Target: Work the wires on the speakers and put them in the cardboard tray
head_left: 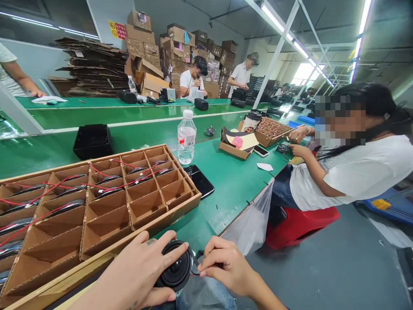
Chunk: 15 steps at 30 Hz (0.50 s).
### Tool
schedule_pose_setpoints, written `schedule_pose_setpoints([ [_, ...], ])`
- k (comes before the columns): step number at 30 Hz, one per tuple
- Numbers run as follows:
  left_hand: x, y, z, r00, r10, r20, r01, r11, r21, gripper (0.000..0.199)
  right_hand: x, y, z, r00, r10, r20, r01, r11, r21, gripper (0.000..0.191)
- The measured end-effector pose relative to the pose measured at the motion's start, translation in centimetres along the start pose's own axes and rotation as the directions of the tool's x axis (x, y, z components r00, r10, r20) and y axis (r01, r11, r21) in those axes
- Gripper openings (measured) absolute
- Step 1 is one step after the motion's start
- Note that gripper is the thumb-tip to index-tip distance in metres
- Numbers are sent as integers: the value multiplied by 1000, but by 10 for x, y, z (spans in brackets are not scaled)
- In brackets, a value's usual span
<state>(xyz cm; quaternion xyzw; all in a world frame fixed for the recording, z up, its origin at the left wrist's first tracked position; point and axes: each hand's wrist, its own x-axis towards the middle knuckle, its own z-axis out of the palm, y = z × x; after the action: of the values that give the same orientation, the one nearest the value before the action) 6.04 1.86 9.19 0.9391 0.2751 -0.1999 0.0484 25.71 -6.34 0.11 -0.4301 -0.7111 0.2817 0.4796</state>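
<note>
Working at the green workbench (232, 193), hands together on a speaker (176, 267)

A cardboard divider tray (174, 215) is lying before me, carrying wired speakers (67, 207), with a water bottle (186, 137) and a phone (200, 181) standing and lying beyond it. The speaker is sitting just beside the tray's near rim. My left hand (135, 275) is clamping it; my right hand (226, 262) is touching its edge with the fingertips (203, 268), and I cannot tell whether they are gripping.

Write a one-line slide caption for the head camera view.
Left hand holds a round black speaker, right hand beside it, next to a cardboard divider tray of red-wired speakers on a green workbench.
</note>
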Motion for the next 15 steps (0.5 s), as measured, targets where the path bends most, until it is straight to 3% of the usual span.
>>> schedule_pose_setpoints([
  [6, 1, -1, 6, 996, 38, -82, -35, 999, 31, 72, 3, -5, 2, 999, -32, -4, 32, 998, -48, 21],
  [12, -5, 11, 29, 994, -80, -70, 84, 995, 52, 58, 15, -3, 0, 998, -64, -15, 63, 998, -21, 24],
  [15, -10, 22, 39, 957, -101, -273, 169, 957, 237, 58, 17, -1, 3, 998, -58, -30, 58, 998, 6, 21],
])
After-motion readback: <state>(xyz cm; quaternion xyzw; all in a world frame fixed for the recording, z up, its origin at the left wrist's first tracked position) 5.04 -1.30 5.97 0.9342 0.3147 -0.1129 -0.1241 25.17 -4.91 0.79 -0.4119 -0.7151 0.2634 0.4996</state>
